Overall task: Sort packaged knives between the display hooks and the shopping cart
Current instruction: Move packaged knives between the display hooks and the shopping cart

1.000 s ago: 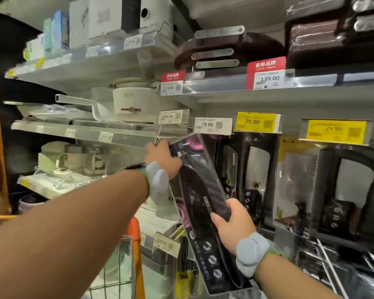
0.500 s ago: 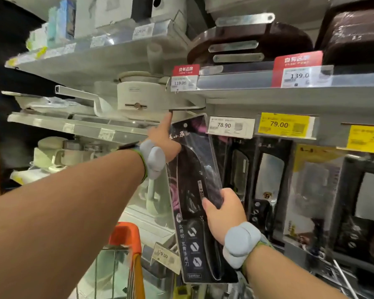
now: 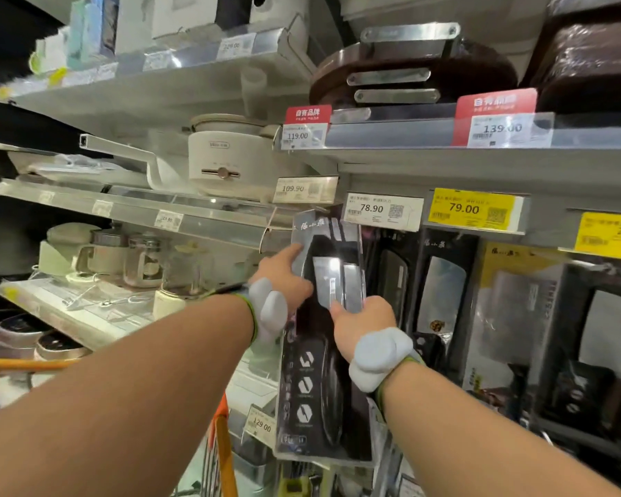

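Note:
A long black packaged knife hangs upright against the display, its top just under the 78.90 price tag. My left hand grips its upper left edge, index finger pointing up along the pack. My right hand holds the middle of the pack from the right, thumb on its front. More packaged knives hang in a row to the right. The shopping cart's orange rim shows at the bottom, below my left forearm.
White shelves on the left carry a cream electric pot, glass jugs and boxes. Dark cutting boards lie on the shelf above the knives. Yellow price tags line the rail over the hooks.
The knife pack has swung from tilted to nearly upright and moved closer against the display under the 78.90 tag. My left hand slid down from its top corner to its upper left edge.

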`<act>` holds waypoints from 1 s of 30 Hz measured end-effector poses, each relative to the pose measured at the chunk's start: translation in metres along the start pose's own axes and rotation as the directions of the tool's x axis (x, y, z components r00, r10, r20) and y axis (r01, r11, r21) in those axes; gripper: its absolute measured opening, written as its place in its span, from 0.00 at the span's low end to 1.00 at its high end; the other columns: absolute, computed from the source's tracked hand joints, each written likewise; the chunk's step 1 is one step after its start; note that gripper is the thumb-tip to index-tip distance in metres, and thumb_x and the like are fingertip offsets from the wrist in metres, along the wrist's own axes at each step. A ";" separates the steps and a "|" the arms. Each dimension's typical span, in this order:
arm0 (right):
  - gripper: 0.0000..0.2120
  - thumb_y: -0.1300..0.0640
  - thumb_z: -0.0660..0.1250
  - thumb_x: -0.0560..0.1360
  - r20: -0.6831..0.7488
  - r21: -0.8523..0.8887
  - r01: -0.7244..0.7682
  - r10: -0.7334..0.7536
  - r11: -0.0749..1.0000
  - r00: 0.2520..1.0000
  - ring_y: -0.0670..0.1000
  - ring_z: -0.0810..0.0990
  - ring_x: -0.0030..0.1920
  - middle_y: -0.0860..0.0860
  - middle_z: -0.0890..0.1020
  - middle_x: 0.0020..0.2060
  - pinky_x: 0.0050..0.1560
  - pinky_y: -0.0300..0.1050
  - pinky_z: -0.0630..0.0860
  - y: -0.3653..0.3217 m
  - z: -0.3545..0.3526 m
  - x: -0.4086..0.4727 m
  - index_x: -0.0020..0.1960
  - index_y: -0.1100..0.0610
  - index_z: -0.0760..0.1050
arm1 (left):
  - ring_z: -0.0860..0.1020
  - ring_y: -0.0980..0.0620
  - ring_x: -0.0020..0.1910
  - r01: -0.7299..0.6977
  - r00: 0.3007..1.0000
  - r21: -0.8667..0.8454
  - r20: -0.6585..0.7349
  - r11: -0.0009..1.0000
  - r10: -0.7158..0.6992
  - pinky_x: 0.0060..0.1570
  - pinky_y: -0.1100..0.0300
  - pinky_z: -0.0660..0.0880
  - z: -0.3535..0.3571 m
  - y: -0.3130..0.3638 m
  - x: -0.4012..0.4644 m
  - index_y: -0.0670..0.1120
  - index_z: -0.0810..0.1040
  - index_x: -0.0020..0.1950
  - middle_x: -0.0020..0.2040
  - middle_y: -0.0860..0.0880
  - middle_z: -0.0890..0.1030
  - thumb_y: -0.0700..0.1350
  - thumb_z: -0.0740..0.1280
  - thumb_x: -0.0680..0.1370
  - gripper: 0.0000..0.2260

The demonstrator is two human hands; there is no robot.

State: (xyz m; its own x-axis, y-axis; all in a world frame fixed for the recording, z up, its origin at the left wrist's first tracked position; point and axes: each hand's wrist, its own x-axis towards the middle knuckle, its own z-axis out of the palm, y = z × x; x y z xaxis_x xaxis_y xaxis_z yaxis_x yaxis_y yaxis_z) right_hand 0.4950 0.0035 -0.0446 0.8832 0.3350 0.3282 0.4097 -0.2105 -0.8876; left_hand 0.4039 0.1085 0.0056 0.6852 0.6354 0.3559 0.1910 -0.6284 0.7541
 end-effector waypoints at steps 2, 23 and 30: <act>0.21 0.49 0.70 0.73 0.003 0.014 -0.022 0.022 1.000 1.000 0.58 0.80 0.47 0.57 0.82 0.48 0.43 0.42 0.73 -0.006 -0.003 0.007 0.56 0.64 0.76 | 0.81 0.50 0.49 0.044 0.998 -0.066 0.041 0.997 -0.041 0.47 0.57 0.79 0.014 -0.009 -0.011 0.62 0.61 0.75 0.62 0.52 0.77 0.46 0.67 0.71 0.34; 0.27 0.44 0.68 0.74 0.090 0.033 -0.209 0.205 0.977 0.975 0.58 0.78 0.52 0.59 0.79 0.57 0.49 0.45 0.71 0.069 0.002 0.011 0.61 0.65 0.73 | 0.72 0.50 0.44 0.097 0.980 0.249 0.143 0.964 -0.135 0.21 0.72 0.65 0.079 -0.032 -0.033 0.51 0.66 0.72 0.51 0.48 0.74 0.44 0.67 0.78 0.23; 0.36 0.51 0.71 0.73 0.161 0.013 -0.169 0.165 0.986 0.973 0.59 0.75 0.62 0.57 0.74 0.65 0.61 0.50 0.73 0.080 -0.011 -0.010 0.74 0.59 0.59 | 0.74 0.52 0.52 0.052 0.981 0.340 0.158 0.939 -0.112 0.45 0.71 0.71 0.082 -0.037 -0.029 0.57 0.73 0.59 0.54 0.50 0.80 0.49 0.64 0.80 0.09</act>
State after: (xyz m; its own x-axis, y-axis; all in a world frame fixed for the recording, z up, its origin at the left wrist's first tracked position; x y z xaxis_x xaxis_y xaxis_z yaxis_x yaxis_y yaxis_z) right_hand 0.5216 -0.0263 -0.1150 0.8903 0.4389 0.1213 0.2516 -0.2522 -0.9344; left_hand 0.4346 0.0764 -0.0774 0.7621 0.6227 0.1774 0.4542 -0.7095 0.5388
